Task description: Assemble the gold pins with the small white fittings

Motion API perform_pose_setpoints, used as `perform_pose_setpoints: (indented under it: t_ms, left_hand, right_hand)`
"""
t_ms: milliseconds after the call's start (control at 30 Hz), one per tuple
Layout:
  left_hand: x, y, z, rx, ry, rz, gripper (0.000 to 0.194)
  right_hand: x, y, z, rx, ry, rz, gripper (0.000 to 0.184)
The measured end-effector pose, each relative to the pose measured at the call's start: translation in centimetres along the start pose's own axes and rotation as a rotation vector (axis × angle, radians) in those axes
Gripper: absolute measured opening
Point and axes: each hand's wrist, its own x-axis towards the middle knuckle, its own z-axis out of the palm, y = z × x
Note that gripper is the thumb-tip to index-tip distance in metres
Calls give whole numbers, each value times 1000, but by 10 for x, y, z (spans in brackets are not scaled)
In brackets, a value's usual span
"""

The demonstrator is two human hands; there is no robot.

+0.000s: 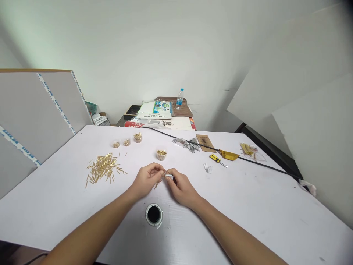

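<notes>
My left hand (147,178) and my right hand (180,186) meet over the middle of the white table (248,206), fingertips pinched together. Between them is a small pale, thin piece (168,177), held by the right fingers; the left fingertips pinch a tiny gold pin that I can barely make out. A small clear cup of gold pins (161,154) stands just beyond the hands. A loose heap of gold pins (104,167) lies to the left. A round black hole with a white rim (154,214) sits in the table just below the hands.
Three small cups with gold parts (126,141) stand at the back left. A yellow-handled screwdriver (217,159), a gold packet (228,155), silver packets (187,143) and a black cable (264,166) lie to the right. Grey boards (38,110) lean at the left. A water bottle (179,98) stands behind.
</notes>
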Motion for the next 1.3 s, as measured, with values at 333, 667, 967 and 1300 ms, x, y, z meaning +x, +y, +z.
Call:
perform_pose_setpoints:
  t_ms: [333, 667, 967, 1300]
  left_hand:
    - [-1, 2, -6, 316, -15, 123, 23]
    - [-2, 0, -4, 202, 20, 47, 28]
    - [-3, -1, 0, 182, 75, 23, 33]
    - [-6, 7, 1, 517, 120, 235, 16]
  right_hand:
    - [1, 2, -1, 2, 98, -8, 22]
    - [3, 5, 1, 0, 161, -115, 18]
    - [2, 5, 1, -32, 155, -72, 17]
    - [3, 2, 0, -134, 168, -112, 12]
